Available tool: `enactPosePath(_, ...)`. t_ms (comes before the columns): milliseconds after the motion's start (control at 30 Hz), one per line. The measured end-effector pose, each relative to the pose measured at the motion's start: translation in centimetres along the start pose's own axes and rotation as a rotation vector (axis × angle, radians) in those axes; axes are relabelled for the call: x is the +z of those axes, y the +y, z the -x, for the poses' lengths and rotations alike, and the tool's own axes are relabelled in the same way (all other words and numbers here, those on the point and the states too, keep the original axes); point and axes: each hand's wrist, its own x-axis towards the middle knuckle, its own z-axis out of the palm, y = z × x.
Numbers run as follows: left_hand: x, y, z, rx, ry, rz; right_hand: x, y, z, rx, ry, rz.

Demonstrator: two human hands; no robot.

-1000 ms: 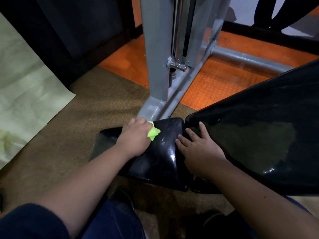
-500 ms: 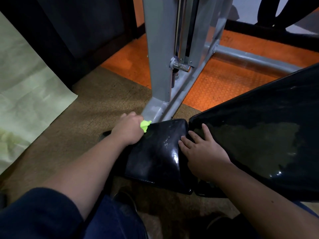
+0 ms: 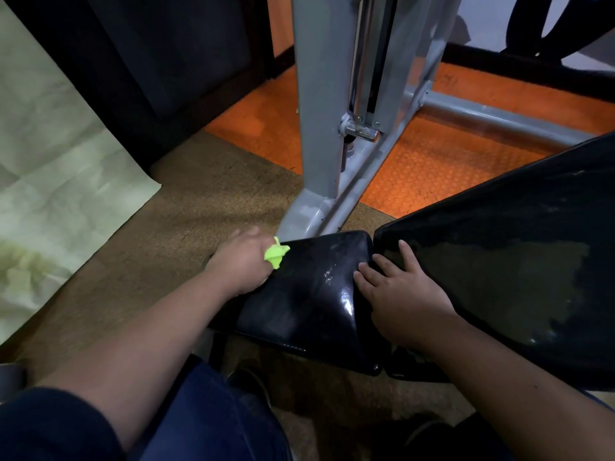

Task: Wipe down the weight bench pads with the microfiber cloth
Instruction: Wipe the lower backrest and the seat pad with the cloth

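lime cloth [image 3: 276, 255] in left hand [image 3: 240, 261], unlabelled

The seat pad [image 3: 309, 294] is the landmark. Just right of it, edge to edge, rises the tilted back pad [image 3: 499, 261]. The right hand [image 3: 404, 299] lies flat across the seam between the two. The left hand [image 3: 241, 264] sits on the seat pad's left far corner, with the cloth [image 3: 275, 253] bunched in it. Behind the seat pad stands the machine frame post [image 3: 319, 104]. A paper sheet [image 3: 60, 161] lies on the floor well left.
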Motion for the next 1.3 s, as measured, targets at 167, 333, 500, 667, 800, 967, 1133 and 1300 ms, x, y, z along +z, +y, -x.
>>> enactPosePath(167, 1.6, 1.8, 2.0, 0.020, 0.126, -0.046, 0.0, -0.1, 0.0, 0.010, 0.001, -0.011)
enactPosePath(333, 1.6, 0.6, 3.3, 0.003, 0.162, 0.022, -0.3, -0.1, 0.1, 0.012, -0.005, -0.009)
enactPosePath(500, 2.9, 2.1, 5.5, 0.142, 0.132, -0.026, -0.3, -0.1, 0.2, 0.014, 0.002, -0.016)
enactPosePath(667, 2.2, 2.8, 5.7, 0.003, 0.172, 0.010, -0.4, -0.2, 0.2, 0.018, 0.005, -0.023)
enactPosePath(800, 3.5, 2.0, 8.0, 0.159, 0.138, -0.029, -0.6, -0.2, 0.4, 0.017, 0.005, -0.016)
enactPosePath(967, 2.8, 3.2, 8.2, -0.004, 0.179, 0.006, -0.4, -0.4, 0.2, 0.022, 0.005, 0.010)
enactPosePath(1133, 3.9, 3.1, 10.9, 0.118, 0.124, 0.008, 0.0, -1.0, 0.8, 0.001, 0.028, -0.025)
enactPosePath(1300, 4.3, 5.4, 11.2, 0.009, 0.191, 0.018, 0.2, -1.2, 1.1, 0.007, 0.062, -0.078)
